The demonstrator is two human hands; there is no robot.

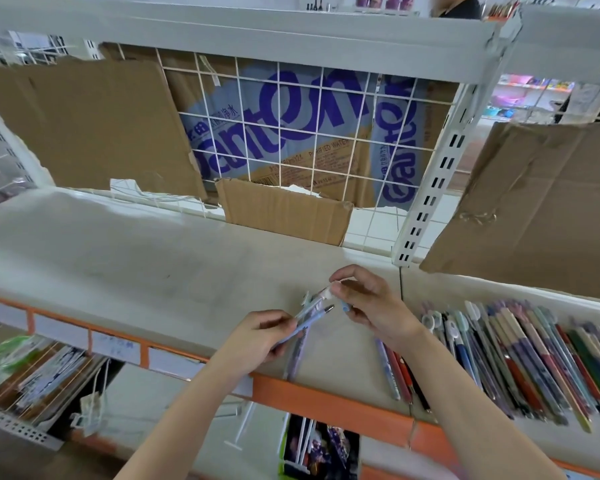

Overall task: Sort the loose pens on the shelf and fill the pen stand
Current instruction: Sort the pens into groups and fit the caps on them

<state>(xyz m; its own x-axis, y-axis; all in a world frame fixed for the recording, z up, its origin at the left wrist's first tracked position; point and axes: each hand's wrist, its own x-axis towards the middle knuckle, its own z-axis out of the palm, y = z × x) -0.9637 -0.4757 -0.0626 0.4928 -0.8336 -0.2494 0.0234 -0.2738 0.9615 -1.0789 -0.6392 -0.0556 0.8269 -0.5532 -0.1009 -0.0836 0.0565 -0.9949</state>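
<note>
My left hand (257,337) grips a few pale blue and lilac pens (310,311) whose tips point up and to the right. Just to their right, my right hand (374,306) pinches the white end of one of these pens (326,293) between thumb and fingers. Both hands hover over the grey shelf (153,271) near its orange front edge. A few more pens (400,372) lie on the shelf under my right wrist. A big row of loose pens (520,358) in many colours covers the shelf at the right. No pen stand shows.
Torn cardboard sheets (94,123) and a white wire grid (291,133) back the shelf. Another cardboard sheet (541,202) hangs above the pen row. The orange shelf edge (326,400) runs across the front. Below it are packaged goods (39,372) at left and a box (316,448) at centre.
</note>
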